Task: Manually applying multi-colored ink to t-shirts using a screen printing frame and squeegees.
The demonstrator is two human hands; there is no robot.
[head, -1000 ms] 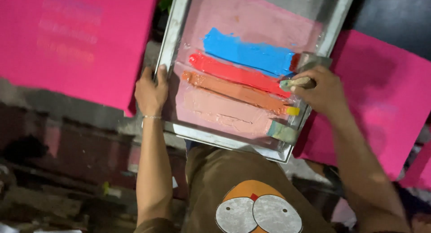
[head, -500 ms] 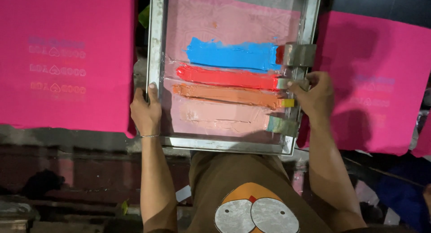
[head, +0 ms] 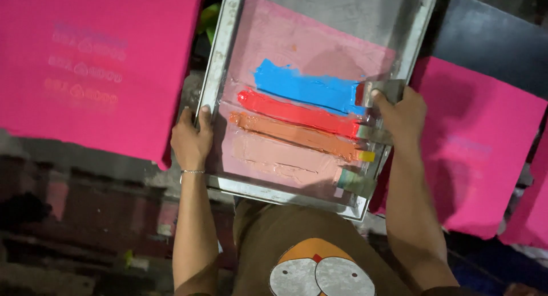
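Four ink bands (head: 302, 110) lie across the screen frame (head: 220, 62). Left hand (head: 191, 139) clamps the frame's left rail; right hand (head: 402, 110) grips the squeegee (head: 374, 136) at the bands' right end, apparently mid-stroke, needing even pressure.

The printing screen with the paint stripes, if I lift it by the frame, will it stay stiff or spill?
The printing screen probably stays stiff: its metal frame looks rigid under the left hand. The paint stripes look thick and pasty, so likely slow to run, though a steep tilt could make them creep. Smeared edges may be slippery.
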